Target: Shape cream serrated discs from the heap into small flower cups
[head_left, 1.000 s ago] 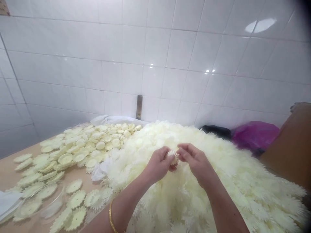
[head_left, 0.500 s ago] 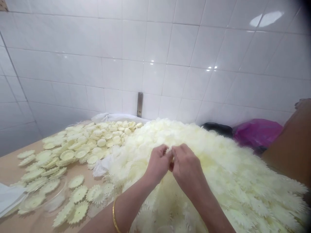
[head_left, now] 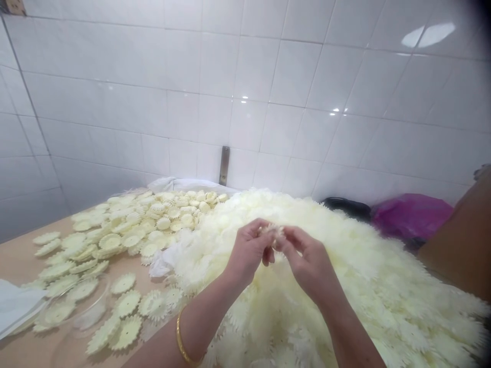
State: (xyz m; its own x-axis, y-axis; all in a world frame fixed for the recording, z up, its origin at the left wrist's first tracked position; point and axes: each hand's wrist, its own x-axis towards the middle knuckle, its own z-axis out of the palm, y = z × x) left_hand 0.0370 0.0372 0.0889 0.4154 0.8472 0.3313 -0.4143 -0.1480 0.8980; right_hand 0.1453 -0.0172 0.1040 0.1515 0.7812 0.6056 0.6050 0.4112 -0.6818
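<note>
A small pale flower-like piece (head_left: 274,235) with a toothed edge is pinched between both hands. My left hand (head_left: 251,248) holds its left side, thumb and fingers closed on it. My right hand (head_left: 307,255) grips it from the right with thumb and index finger. Both hands are above a large heap of thin, pale yellow toothed discs (head_left: 368,266). Thicker stacks of similar toothed discs (head_left: 111,243) lie to the left. The fingers partly cover the held piece.
Loose discs (head_left: 126,304) and a clear plastic dish (head_left: 92,306) lie on the tan table (head_left: 23,260). White paper (head_left: 17,306) sits at the left edge. A black item (head_left: 347,207) and purple bag (head_left: 414,217) are by the tiled wall (head_left: 184,112).
My right hand has shifted right and its fingers have loosened outward, so more of the pale piece shows between the hands. The whole view has moved slightly.
</note>
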